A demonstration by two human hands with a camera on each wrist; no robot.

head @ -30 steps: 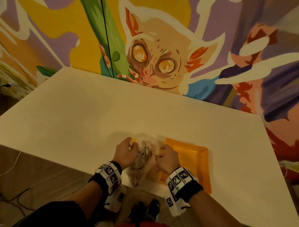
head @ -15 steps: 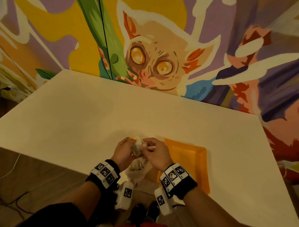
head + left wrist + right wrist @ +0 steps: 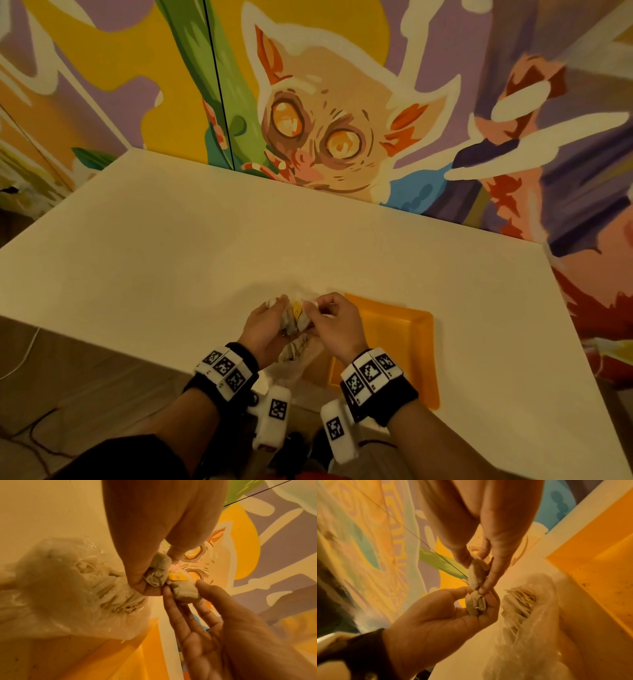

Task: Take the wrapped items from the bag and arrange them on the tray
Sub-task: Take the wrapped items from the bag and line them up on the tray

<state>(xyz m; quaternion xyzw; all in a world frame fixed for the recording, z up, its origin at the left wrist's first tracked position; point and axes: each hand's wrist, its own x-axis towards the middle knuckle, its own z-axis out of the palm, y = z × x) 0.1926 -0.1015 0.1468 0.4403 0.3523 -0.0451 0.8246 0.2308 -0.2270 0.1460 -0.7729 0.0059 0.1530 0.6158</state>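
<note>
Two small grey wrapped items are joined by a yellow tag (image 3: 176,576). My left hand (image 3: 275,310) pinches one wrapped item (image 3: 157,572) between thumb and fingers. My right hand (image 3: 320,308) pinches the other wrapped item (image 3: 477,574). Both hands hover close together just above the clear plastic bag (image 3: 298,354), which lies on the table's front edge with several more wrapped items (image 3: 116,595) bunched inside. The orange tray (image 3: 407,346) sits right beside the bag, under my right hand's far side, and its visible part holds nothing.
The white table (image 3: 171,240) stretches far to the left and back, ending at a painted mural wall (image 3: 325,120). The table's front edge runs just below my wrists. The floor with a cable (image 3: 20,356) lies at lower left.
Both hands have left the bag's sides and risen to its mouth. They now each pinch a wrapped item drawn out of it, held between them above the bag.
</note>
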